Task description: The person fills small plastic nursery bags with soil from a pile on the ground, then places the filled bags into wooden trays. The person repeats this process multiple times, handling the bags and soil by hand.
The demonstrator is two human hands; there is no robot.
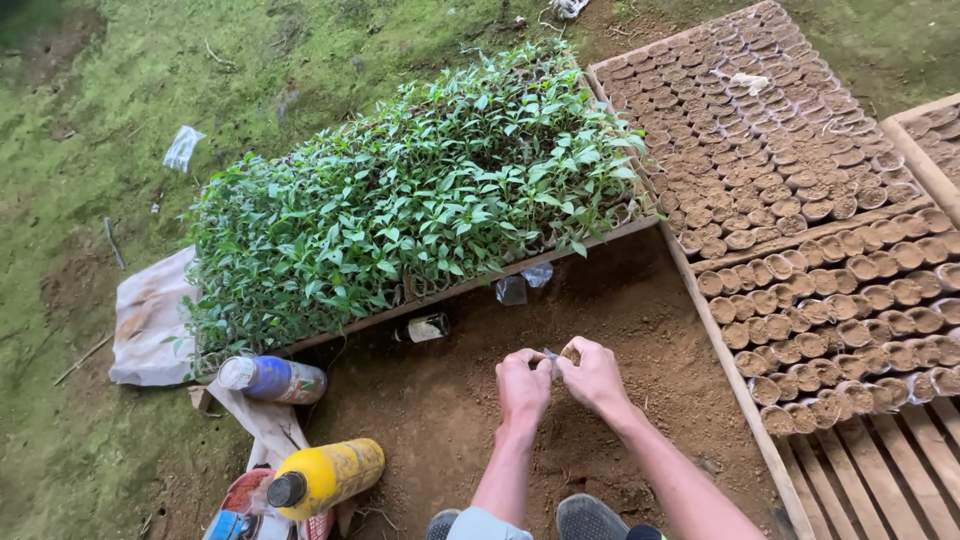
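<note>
Both hands meet over the soil patch [560, 400], the left hand [523, 385] and right hand [594, 376] each pinching with a closed grip the rim of a small clear bag [552, 354] held between them, just above the dirt; the bag is largely hidden by the fingers, so whether it holds any soil cannot be told. It looks as if the step in hand is opening or filling one small bag, judging by the rows of soil-filled bags [800, 190] packed upright in the wooden frame [730, 385] to the right, where the nearest slats are still bare. A next move would call for keeping the mouth of the bag spread with one hand while the other scoops loose soil, then standing it upright against the last row so it does not tip. Behind the hands sits a dense tray of green seedlings [420, 195], with a couple of empty clear bags [525, 283] lying at its edge. To the left lie a blue-and-white bottle [273, 378] and a yellow bottle [326, 476] on a white sack [150, 320]; the person's shoes [590, 518] show at the bottom.
</note>
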